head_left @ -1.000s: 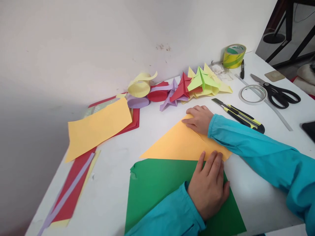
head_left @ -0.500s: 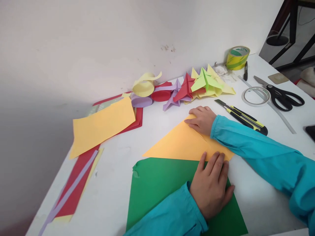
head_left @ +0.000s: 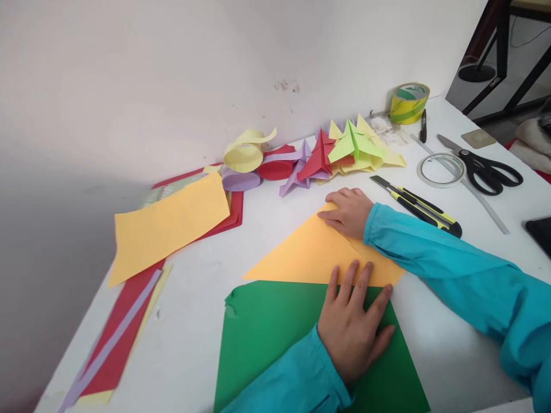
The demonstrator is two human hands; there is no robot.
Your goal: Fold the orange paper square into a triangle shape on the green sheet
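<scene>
My left hand [head_left: 355, 321] lies palm down with its fingers spread, across the near edge of a folded orange paper [head_left: 297, 255] and a green sheet [head_left: 267, 327]. The orange paper forms a broad triangle, its long edge along the top of the green sheet. At the triangle's far corner, my right hand [head_left: 348, 212] has bent fingers holding the paper down against the table; that corner is partly hidden beneath it. A yellow-black utility knife [head_left: 417, 206] lies just beyond my right sleeve.
Folded paper shapes [head_left: 340, 152] and paper loops [head_left: 243, 155] line the wall. An orange strip [head_left: 172, 221] rests over red paper [head_left: 124, 327] at left. To the right are scissors [head_left: 486, 166], a white tape roll [head_left: 441, 170] and a yellow tape roll [head_left: 408, 106].
My left hand has slid slightly left along the orange paper's near edge, and its fingers have spread wider. My right hand stays on the far corner. The whole view has shifted a little.
</scene>
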